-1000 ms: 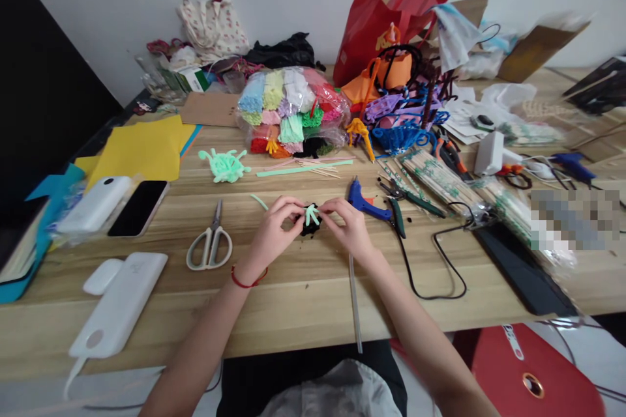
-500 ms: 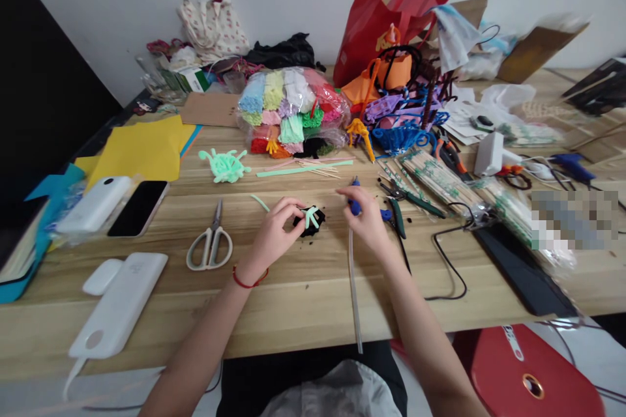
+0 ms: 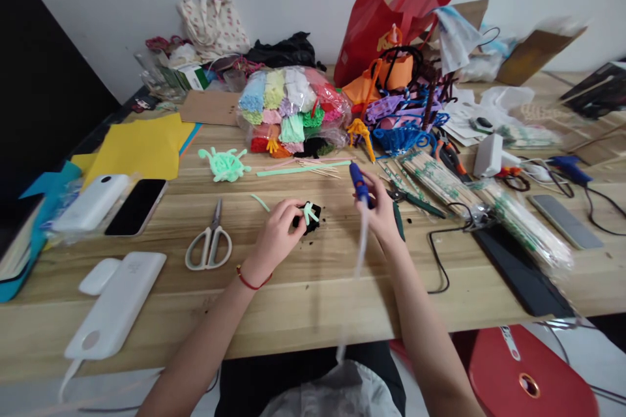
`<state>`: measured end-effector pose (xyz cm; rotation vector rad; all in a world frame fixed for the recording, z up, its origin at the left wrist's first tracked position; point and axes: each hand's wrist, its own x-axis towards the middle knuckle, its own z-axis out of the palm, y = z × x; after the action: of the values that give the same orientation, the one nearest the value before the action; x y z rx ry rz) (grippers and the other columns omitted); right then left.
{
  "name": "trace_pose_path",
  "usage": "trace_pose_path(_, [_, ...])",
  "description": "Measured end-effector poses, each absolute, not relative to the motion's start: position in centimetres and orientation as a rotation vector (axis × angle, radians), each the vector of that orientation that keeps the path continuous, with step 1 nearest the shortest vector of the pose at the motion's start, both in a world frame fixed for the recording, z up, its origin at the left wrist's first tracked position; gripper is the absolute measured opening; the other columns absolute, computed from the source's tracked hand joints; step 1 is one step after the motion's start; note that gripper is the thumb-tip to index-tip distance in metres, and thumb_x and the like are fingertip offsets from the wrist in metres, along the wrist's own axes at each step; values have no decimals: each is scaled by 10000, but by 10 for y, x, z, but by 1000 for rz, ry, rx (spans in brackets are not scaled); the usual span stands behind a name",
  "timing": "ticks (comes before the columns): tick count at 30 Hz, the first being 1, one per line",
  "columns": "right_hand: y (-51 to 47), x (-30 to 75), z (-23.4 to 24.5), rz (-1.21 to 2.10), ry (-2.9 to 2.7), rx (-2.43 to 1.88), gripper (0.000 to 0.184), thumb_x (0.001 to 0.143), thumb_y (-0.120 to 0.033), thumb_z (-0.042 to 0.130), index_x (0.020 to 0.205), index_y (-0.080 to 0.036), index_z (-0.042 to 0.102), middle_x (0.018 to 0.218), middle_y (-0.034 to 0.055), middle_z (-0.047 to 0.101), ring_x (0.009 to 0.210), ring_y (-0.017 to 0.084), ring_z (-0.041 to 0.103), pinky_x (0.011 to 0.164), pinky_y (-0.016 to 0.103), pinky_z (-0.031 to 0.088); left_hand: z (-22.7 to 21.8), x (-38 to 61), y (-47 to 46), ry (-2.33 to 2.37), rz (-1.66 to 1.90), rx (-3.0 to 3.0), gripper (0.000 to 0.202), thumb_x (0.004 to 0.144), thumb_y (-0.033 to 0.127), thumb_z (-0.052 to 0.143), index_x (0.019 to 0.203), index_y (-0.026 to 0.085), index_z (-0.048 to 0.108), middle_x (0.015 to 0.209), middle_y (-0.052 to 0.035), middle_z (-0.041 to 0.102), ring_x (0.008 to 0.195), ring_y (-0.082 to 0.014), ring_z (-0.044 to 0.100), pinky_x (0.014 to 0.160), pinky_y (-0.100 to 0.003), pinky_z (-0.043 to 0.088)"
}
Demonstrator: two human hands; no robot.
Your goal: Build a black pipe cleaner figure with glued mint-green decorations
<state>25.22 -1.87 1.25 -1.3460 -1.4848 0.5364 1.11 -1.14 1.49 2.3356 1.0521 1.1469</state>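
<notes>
My left hand (image 3: 280, 229) pinches a small mint-green pipe-cleaner piece (image 3: 309, 214) with several short arms, held at a small black object (image 3: 313, 227) on the table. My fingertips partly hide the black object, and I cannot make out its kind. My right hand (image 3: 382, 207) is wrapped round a blue hot glue gun (image 3: 358, 181), raised off the table. A long translucent glue stick (image 3: 362, 244) trails from its back toward me. White-handled scissors (image 3: 210, 244) lie left of my left hand, and dark green-handled pliers (image 3: 415, 201) lie beside my right.
A mint-green pipe-cleaner shape (image 3: 225, 164) and loose green strips (image 3: 303, 169) lie farther back. Behind them sits a bag of coloured pipe cleaners (image 3: 292, 111). Skewer packs (image 3: 440, 179), a black cable (image 3: 435, 260), a phone (image 3: 137, 207) and a white power bank (image 3: 116, 306) flank the work area.
My right hand has closed on the glue gun and lifted it from the table, swinging its glue stick up. My left hand stays nearly in place with the green piece.
</notes>
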Motion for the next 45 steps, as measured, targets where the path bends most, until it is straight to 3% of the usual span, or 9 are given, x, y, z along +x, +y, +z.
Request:
trace_pose_path(5, [-24,241,27,955,-1144,-1134,349,878,-464,507,1149,-246,526,808,13,641,729,173,654,720,350,560,15,13,-12,1052,1155,2353,85,848,115,514,837,200,518,1032,-78,622,1024,-201,598,902,-384,503])
trace_pose_path(10, [-32,245,39,1116,-1163,-1159,340,853,-572,522,964,-251,543,668,-8,657,604,173,657,696,357,572,17,12,-12,1057,1157,2346,86,852,115,512,838,199,521,1038,-76,623,1027,-200,595,902,-386,502])
trace_pose_path(24, [-36,261,47,1231,-1323,-1218,373,821,-602,561,845,-231,531,569,-15,633,489,152,605,522,299,523,18,12,-12,1047,1147,2349,82,856,125,513,837,200,540,1034,-74,630,1018,-199,598,900,-382,499])
trace_pose_path(45, [-33,262,45,1216,-1394,-1211,370,843,-588,540,786,-222,534,555,-18,604,471,137,575,500,280,484,18,13,-12,1063,1139,2353,80,868,130,505,843,197,542,1028,-69,627,1012,-191,593,896,-357,494])
